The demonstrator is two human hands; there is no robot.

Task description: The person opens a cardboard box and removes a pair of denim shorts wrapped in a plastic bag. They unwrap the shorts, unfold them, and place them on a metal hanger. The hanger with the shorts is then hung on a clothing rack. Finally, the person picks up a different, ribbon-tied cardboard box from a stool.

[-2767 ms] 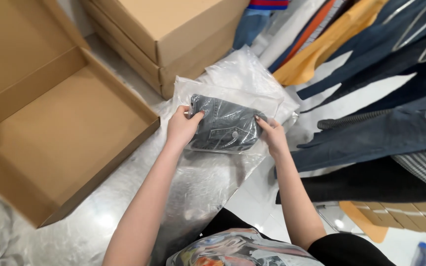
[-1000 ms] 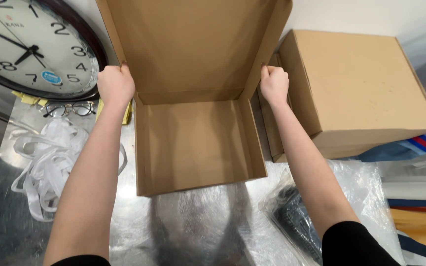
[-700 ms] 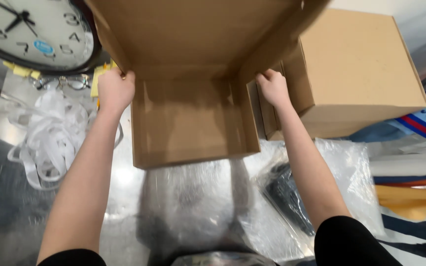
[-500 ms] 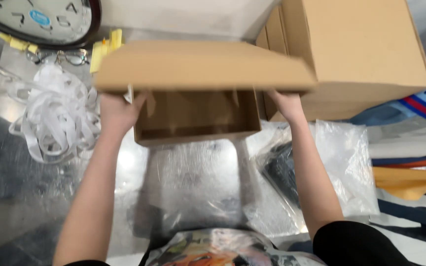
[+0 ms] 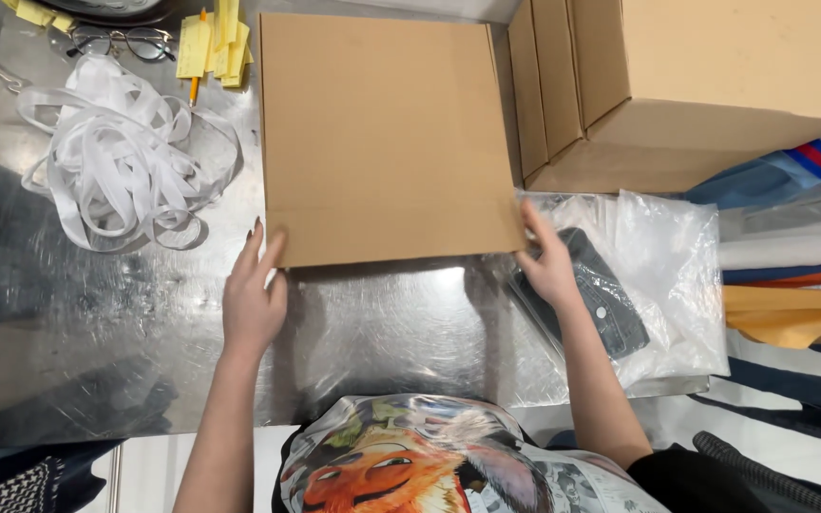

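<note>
1. The left hand (image 5: pixel 252 306) lies open on the steel table (image 5: pixel 68 313), fingers spread, fingertips against the near left corner of the box (image 5: pixel 387 138). It grips nothing; it only presses the front flap edge.
2. The right hand (image 5: pixel 548 264) is open too, fingers extended against the near right corner of the box. Its heel rests on the bag (image 5: pixel 662 275), or just above it; the view does not settle which.
3. The box sits closed and flat in the middle of the table, lid down, front flap facing the person, square between both hands.
4. Just right of the box lies the clear bag holding a dark folded garment (image 5: pixel 601 294), partly under the right wrist.
5. Behind the bag, touching the box's right side, stands a stack of cartons (image 5: pixel 686 85).
6. Left of the box lies a heap of white strapping (image 5: pixel 116 157); beyond it, sticky notes (image 5: pixel 211 43) and glasses (image 5: pixel 125 40) near the far edge.
7. Folded clothes (image 5: pixel 791 285) lie at the right, off the table.
8. Risks, as I judge them: 
   - The flap may spring open, since neither hand clamps it.
   - Uneven pressure from the two hands could skew the box on the slick steel toward the cartons.
   - The right wrist could drag the slippery bag toward the table's near edge, which is close.
   - A push leftward could run the box into the strapping.
</note>
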